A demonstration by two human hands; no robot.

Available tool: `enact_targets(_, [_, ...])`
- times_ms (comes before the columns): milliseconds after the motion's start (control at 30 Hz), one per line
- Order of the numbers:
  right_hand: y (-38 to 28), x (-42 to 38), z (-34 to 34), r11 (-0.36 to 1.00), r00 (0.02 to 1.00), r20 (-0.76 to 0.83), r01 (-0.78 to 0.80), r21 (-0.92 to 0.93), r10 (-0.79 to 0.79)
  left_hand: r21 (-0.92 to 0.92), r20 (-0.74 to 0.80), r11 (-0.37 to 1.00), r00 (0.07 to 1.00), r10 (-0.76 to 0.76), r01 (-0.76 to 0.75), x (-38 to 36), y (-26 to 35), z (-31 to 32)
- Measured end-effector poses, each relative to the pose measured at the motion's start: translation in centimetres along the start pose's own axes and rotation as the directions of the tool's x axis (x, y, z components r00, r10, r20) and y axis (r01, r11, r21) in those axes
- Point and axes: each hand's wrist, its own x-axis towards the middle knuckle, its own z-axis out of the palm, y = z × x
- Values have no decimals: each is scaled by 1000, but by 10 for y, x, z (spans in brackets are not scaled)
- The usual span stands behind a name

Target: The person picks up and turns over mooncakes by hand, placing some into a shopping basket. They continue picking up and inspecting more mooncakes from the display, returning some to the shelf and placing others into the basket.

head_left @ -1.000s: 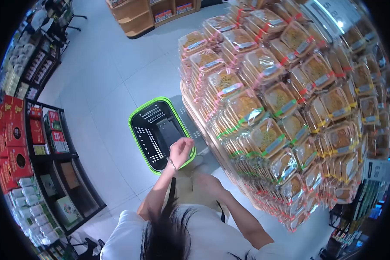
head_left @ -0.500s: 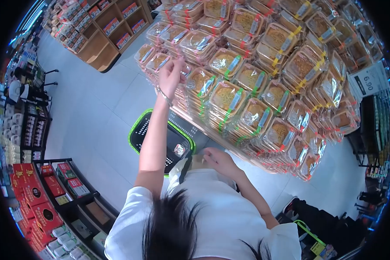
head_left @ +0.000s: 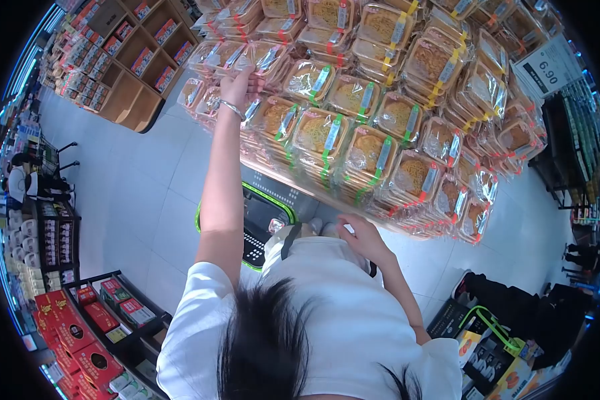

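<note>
My left hand (head_left: 242, 88), with a bracelet at the wrist, reaches over the left part of the food display. Its bent fingers are closed at the near edge of a clear-wrapped tray (head_left: 259, 59) with a pink band. Beside it lies a green-banded tray (head_left: 276, 117). My right hand (head_left: 363, 238) hangs in front of my waist near the display's edge, loosely curled, thumb and fingers apart, holding nothing. Below my left forearm, a black basket with a green rim (head_left: 288, 205) stands on the floor, a small shiny package (head_left: 275, 225) inside.
Stacked trays fill the display, with a price sign (head_left: 547, 65) at the right. A wooden shelf (head_left: 130, 103) stands at upper left, red boxes (head_left: 67, 320) at lower left. A person in black (head_left: 513, 310) is near another green-handled basket (head_left: 490, 323) at lower right.
The view has shifted, so the display sits further left and higher. My left hand has moved forward to the pink-banded tray. The person and basket at lower right show more fully.
</note>
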Motion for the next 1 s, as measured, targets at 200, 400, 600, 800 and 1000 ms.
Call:
enact_targets(200, [-2, 4, -4, 999, 999, -7, 34, -39, -34, -132, 19, 984, 992, 124, -120, 0, 4, 4])
enact_targets(400, [-31, 12, -10, 993, 991, 56, 118, 14, -118, -145, -41, 947, 958, 282, -285, -63, 23, 19])
enact_targets(600, [-91, 19, -36, 697, 961, -150, 271, 664, -231, -270, 46, 922, 953, 299, -277, -184, 9, 53])
enact_targets(800, [-96, 45, -39, 459, 845, -522, 511, 727, -115, -379, 199, 917, 958, 208, -121, -244, -6, 90])
enact_targets(1000, [-96, 28, -52, 332, 854, -516, 505, 797, -61, -129, 421, 976, 881, 217, -178, -253, 4, 83])
